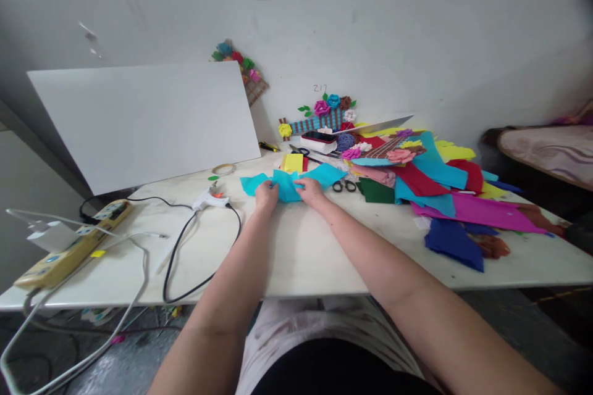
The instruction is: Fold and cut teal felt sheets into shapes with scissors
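A strip of turquoise crepe paper lies across the table in front of me, its two ends spreading out to either side. My left hand pinches it left of its middle. On the other side, my right hand has its fingers closed on the same paper. The stretch between the hands looks creased. Just behind it are yellow paper pieces with a bit of red at their edge. Black-handled scissors rest near the paper's right end.
Left of my arms sit a white glue gun with a black cord and a power strip. A white board leans on the wall. Coloured crepe paper is heaped at right. A phone lies on a white box behind.
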A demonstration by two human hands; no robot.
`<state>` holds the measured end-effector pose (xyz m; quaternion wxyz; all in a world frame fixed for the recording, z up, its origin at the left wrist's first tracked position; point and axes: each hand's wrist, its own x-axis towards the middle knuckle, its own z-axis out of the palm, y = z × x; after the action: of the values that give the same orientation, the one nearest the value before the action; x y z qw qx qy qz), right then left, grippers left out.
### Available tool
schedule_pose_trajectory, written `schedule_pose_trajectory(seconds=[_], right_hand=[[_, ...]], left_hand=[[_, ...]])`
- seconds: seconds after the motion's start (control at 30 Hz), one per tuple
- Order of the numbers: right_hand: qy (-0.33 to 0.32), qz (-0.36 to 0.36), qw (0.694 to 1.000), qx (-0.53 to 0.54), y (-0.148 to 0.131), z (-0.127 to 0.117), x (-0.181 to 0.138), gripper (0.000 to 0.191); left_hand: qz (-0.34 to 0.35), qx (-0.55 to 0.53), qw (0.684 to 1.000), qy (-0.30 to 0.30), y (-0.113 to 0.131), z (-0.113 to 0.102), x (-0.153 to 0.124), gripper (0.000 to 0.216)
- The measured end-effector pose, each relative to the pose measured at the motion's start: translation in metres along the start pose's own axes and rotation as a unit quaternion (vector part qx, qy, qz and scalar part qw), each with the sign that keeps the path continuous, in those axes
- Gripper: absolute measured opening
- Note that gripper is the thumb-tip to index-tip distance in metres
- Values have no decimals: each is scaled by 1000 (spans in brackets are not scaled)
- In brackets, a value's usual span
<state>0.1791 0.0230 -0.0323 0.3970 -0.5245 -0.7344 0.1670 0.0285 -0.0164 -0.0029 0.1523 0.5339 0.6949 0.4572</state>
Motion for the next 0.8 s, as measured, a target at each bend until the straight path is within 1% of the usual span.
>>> schedule_pose_trajectory(seconds=[0.07, 0.13, 0.23, 0.37, 0.6, 0.8], right_hand=[[6, -12, 1000, -16, 1, 1, 0, 33], [10, -15, 1000, -23, 4, 2, 1, 34], [11, -17, 1000, -14, 9, 3, 3, 33], [1, -13, 1000, -1, 11, 4, 4, 34], [-21, 14, 1000, -14, 7, 1, 3, 36], [-21, 10, 1000, -17, 6, -1, 3, 32]], left_hand=[[4, 50, 999, -16, 2, -2, 0, 13], [9, 90, 995, -31, 4, -3, -1, 17], [14, 121, 992, -41, 5, -4, -1, 21], [18, 128, 991, -42, 2, -3, 0, 22], [12, 96, 994, -53, -3, -4, 3, 24], [33, 135, 989, -45, -1, -6, 2, 21]])
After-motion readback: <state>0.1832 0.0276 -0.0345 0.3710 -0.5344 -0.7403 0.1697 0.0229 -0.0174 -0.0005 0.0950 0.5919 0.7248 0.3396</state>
